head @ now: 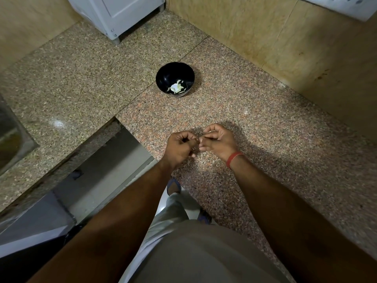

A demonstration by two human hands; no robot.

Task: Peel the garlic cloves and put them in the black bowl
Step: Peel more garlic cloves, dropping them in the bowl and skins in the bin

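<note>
Over the speckled granite desk (234, 111), the person is holding both hands close together, just above the surface and near its front edge. Left hand (179, 147) is curling its fingers inward with the thumb pressing toward the fingertips; right hand (219, 140) is doing likewise, fingers bent and thumb meeting them. Both hands are meeting at the fingertips and appear to be pinching something small between them, but the item itself is too small and too hidden to identify, so I cannot tell with certainty that it is a garlic clove. A red band (234, 158) is sitting on the right wrist.

Farther back on the desk, well apart from the hands, the black bowl (163, 78) is standing upright. Several pale peeled garlic cloves (177, 87) are lying on its bottom, gathered toward the near side of the bowl.

Behind the bowl, a white appliance (120, 13) is standing on the desk against the tan wall (265, 37). At the far left edge, part of a steel sink (10, 137) is showing, set into the desk. The desk is forming an inward corner to the left of the hands, with the pale floor (106, 170) visible below it. Near the bottom of the view, the person's grey shirt (204, 256) and light trousers (173, 211) are showing.
</note>
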